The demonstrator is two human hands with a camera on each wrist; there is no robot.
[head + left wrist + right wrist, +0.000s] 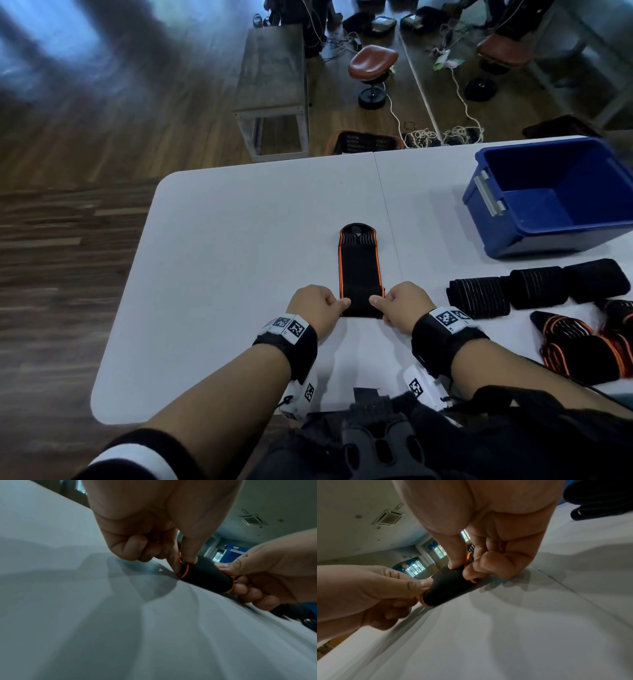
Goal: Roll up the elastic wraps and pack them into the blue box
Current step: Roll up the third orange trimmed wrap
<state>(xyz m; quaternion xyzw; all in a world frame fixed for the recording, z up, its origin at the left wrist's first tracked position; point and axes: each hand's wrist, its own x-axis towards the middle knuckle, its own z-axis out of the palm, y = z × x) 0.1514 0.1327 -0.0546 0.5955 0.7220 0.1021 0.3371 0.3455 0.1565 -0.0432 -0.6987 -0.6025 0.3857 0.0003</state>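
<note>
Wrap (360, 270) lies stretched out on the white bench (239, 274), near the middle, running from the hands away to the far side; it is black with orange edges, and its far end shows grey ribbing and a rounded loop. Its near end is turned up into a small roll, which both wrist views show as a short black cylinder with orange rims resting on the bench. Left hand (317, 305) pinches the roll's left end between thumb and forefinger, the other fingers curled under. Right hand (402, 303) pinches the right end the same way, thumb on top of the roll. Both hands sit close together, with only the roll's width between them. Box (548, 229), blue and open, stands at the far right of the bench, well apart from the wrap; a pale grey handle shows on its left wall, and nothing can be seen inside it. Three rolls (534, 287), black with faint grey stripes, lie side by side in a row on the right, between the box and the near edge. Heap (589, 342) of loose black-and-orange wraps lies just near of that row, at the right edge of the head view. Beyond the bench, on the wood floor, stand a low grey table (274, 85) and a brown stool (373, 65).
</note>
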